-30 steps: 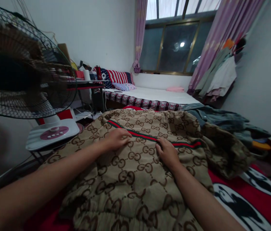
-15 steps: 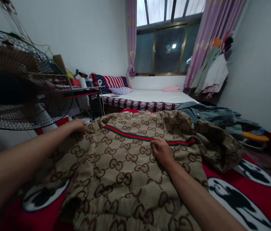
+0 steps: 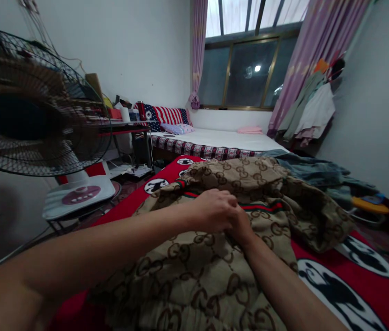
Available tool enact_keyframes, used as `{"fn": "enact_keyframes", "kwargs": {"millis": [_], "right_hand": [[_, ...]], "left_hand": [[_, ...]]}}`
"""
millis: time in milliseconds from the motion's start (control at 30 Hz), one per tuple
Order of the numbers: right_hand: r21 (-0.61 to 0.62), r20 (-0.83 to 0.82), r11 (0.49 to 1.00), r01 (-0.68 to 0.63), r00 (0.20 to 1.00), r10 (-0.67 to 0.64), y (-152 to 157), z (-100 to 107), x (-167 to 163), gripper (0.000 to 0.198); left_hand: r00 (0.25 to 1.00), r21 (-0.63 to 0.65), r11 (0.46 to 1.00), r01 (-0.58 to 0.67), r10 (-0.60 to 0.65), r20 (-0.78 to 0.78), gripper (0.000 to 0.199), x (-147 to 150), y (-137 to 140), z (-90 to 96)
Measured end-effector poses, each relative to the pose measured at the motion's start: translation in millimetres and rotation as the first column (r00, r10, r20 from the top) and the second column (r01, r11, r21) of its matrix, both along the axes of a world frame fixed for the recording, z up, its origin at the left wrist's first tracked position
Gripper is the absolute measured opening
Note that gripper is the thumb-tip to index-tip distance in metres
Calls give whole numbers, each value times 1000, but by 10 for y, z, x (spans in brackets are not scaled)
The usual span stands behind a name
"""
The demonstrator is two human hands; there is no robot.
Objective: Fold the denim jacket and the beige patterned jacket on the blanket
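Observation:
A tan jacket (image 3: 194,276) with a brown letter pattern and a green-red-green stripe lies spread on a red cover. My left hand (image 3: 215,209) is closed over the middle of the jacket, its fingers curled on the fabric by the stripe. Right up against it, my right hand (image 3: 241,226) is also closed on the cloth, partly hidden behind the left. My left forearm crosses the jacket and covers much of its left side. The right sleeve (image 3: 318,216) lies out to the right.
The red cover (image 3: 360,266) carries black-and-white animal prints. Blue denim clothing (image 3: 311,168) lies beyond the jacket on the right. A fan (image 3: 32,115) stands at left, near a cluttered desk (image 3: 125,128). A white-topped bed (image 3: 215,134) is under the window.
My left hand has moved from the jacket's left edge across to my right hand, drawing the left side of the fabric inward. More red cover shows at left. My right hand has stayed near the stripe.

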State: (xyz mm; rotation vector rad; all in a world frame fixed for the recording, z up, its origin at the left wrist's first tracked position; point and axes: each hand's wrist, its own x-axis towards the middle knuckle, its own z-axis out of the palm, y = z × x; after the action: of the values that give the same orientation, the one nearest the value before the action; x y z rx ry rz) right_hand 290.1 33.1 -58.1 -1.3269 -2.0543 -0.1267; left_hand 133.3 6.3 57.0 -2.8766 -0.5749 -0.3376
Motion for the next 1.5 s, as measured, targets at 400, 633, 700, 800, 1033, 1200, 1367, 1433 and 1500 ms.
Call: {"fn": "enact_keyframes", "kwargs": {"millis": [400, 633, 700, 800, 1033, 1200, 1367, 1433, 1500], "right_hand": [[14, 22, 999, -39, 999, 39, 10, -13, -102, 30], [-80, 138, 986, 144, 982, -132, 277, 31, -123, 32], [-91, 156, 983, 160, 977, -144, 475, 118, -65, 35], [-30, 68, 977, 210, 976, -207, 766, 315, 78, 40], [-66, -122, 908, 414, 900, -419, 979, 198, 394, 53], [-204, 24, 885, 419, 905, -424, 948, -180, 476, 43], [-151, -34, 897, 415, 905, -424, 987, -237, 494, 39], [-126, -114, 908, 400, 903, -414, 996, -239, 507, 40], [-103, -187, 916, 386, 897, -400, 995, -233, 529, 45]], "left_hand": [[448, -44, 448, -893, 873, -193, 66, -1666, -29, -201], [573, -366, 468, -805, 771, -276, 18, -1760, 35, 55], [592, -483, 442, -756, 777, -216, 17, -1668, 90, 177], [608, -696, 401, -595, 791, -64, 15, -1394, 117, 314], [871, -922, 338, -191, 492, 0, 35, -573, -147, -189], [953, -897, 384, -218, 280, -112, 28, -416, -32, -519], [812, -649, 653, -390, 577, 93, 26, -355, 526, -367], [683, -396, 775, -492, 626, 376, 36, -309, 785, -405], [606, -332, 751, -572, 659, 446, 53, -268, 1001, -546]]}}
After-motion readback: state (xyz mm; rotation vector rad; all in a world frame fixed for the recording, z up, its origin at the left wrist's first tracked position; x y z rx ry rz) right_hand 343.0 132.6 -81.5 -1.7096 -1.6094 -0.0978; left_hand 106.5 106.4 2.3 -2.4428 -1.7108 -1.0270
